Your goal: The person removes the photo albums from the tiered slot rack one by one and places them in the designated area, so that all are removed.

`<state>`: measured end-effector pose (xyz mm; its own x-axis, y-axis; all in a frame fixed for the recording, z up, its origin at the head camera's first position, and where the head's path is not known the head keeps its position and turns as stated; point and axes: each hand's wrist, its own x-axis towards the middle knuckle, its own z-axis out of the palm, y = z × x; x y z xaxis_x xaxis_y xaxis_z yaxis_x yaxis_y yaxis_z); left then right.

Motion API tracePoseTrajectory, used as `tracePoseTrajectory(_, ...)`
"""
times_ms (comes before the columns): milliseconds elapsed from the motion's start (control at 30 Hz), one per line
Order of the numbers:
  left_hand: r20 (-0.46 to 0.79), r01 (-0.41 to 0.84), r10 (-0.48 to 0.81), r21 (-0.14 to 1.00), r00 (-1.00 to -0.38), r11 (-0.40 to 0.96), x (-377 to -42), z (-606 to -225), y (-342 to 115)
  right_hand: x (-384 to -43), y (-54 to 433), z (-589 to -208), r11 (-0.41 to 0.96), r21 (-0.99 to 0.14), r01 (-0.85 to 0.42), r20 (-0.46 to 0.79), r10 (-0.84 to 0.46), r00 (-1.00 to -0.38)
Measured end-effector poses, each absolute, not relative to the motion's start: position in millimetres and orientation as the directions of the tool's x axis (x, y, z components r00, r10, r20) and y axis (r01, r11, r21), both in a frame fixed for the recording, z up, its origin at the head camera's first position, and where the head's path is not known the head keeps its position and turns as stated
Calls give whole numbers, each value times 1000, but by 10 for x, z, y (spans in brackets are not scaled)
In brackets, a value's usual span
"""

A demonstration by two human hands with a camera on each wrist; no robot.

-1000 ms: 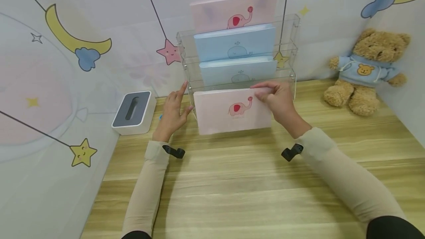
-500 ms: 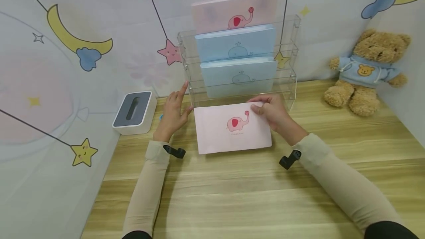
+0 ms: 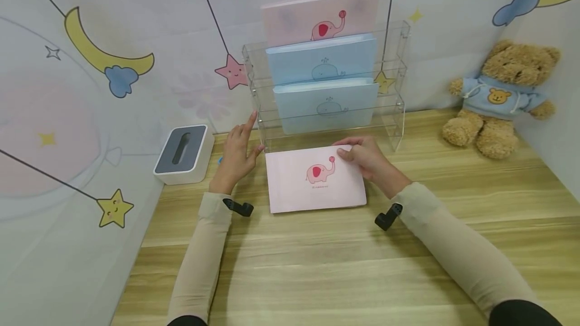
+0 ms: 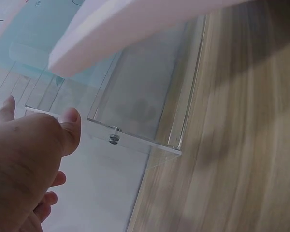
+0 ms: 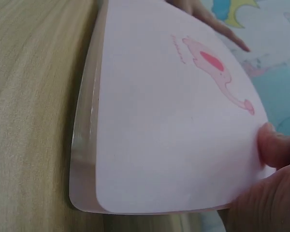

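Fingers of the right hand (image 3: 373,162) are clamped on the front pink booklet (image 3: 312,180) near its upper right corner, the thumb (image 5: 275,147) flat against the cover with its elephant drawing. Fingers of the left hand (image 3: 234,160) are apart: index extended, thumb spread, nothing gripped. They lie at the near left side of the clear rack (image 3: 395,122); we cannot confirm firm contact.

Taking the front booklet as the dial's centre, twelve pointing away from the person, we place the rack at twelve, the right hand between two and three, and the left between nine and ten. The right forearm comes in from four, the left from eight. The booklet tilts back, cover up, in front of the rack and over the table (image 3: 317,270); we cannot tell whether its lower edge touches the wood.

On progress, we find this booklet out of the rack but not released, so we judge its handling incomplete. Three remain standing in the rack: the lower blue booklet (image 3: 327,109), the upper blue booklet (image 3: 294,64) and the rear pink booklet (image 3: 290,26).

Farther out, we note a teddy bear (image 3: 503,97) at two and a white box (image 3: 195,167) past nine.
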<state>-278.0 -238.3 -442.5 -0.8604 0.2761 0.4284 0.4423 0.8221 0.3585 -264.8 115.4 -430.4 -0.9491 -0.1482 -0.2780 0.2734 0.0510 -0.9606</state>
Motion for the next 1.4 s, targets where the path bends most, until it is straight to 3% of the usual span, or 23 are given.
tracePoseTrajectory(367, 480, 480, 292, 334, -827, 811, -2797, -4456, -2382, -2716, 1109, -4380, 179, -962, 208, -237, -162, -958)
tracePoseTrajectory(767, 474, 476, 287, 349, -833, 807, -2773, -4421, -2379, -2735, 1095, -4513, 460, -886, 52, -144, -167, -975)
tracePoseTrajectory(1100, 520, 502, 287, 336, -804, 797, -2786, -4433, -2385, -2718, 1105, -4605, 504, -860, -85, -37, -228, -973)
tracePoseTrajectory(1400, 521, 507, 293, 332, -802, 796, -2796, -4444, -2390, -2625, 1090, -4508, 561, -825, -72, -32, -174, -984)
